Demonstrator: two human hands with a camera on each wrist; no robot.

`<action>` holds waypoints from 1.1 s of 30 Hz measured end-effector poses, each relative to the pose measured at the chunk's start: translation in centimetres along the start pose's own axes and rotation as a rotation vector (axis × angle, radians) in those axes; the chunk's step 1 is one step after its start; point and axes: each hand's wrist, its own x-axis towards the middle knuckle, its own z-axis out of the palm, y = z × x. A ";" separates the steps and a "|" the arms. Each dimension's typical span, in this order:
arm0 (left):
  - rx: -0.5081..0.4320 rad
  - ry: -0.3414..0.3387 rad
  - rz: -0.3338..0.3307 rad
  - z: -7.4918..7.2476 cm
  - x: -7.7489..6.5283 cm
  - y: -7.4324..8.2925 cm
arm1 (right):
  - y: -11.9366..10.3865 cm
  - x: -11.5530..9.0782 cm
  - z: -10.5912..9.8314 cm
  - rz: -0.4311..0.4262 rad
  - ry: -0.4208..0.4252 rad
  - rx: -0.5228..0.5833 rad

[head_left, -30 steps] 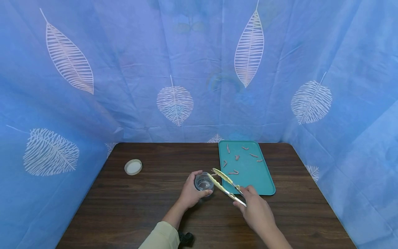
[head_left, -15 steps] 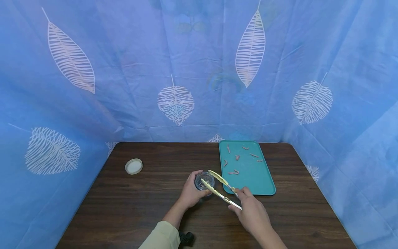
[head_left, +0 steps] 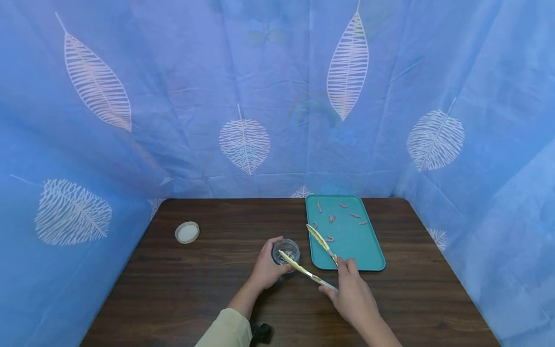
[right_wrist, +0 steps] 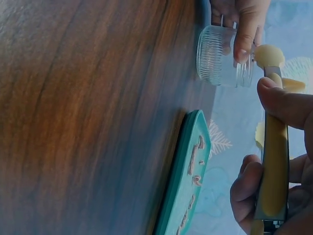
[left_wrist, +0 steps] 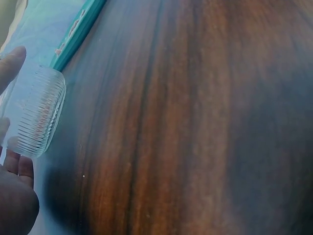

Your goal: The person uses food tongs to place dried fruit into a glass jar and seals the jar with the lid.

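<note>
My left hand grips a clear ribbed glass jar, its mouth upward. Small pinkish bits show through the jar wall in the left wrist view. In my right hand are metal tongs with pale yellow tips and grips. The tongs' arms stand wide apart: one tip is over the jar's mouth, the other above the left edge of the teal tray. Several pink worm-like pieces lie scattered on the tray; the tongs partly hide those nearest them. I see no piece between the tips.
A round white lid with a pale rim lies on the dark wooden table at the left. Behind the table hangs a blue cloth with white leaf prints. A small black object is beside the left sleeve.
The tongs moved left to the jar, then spread wide, one arm swinging toward the tray. A pinkish piece at their tips a second ago is gone from there; pale bits show in the jar.
</note>
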 end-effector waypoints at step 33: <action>-0.010 -0.018 -0.058 0.0 -0.3 0.1 | 4.2 1.6 -0.5 0.122 0.109 0.069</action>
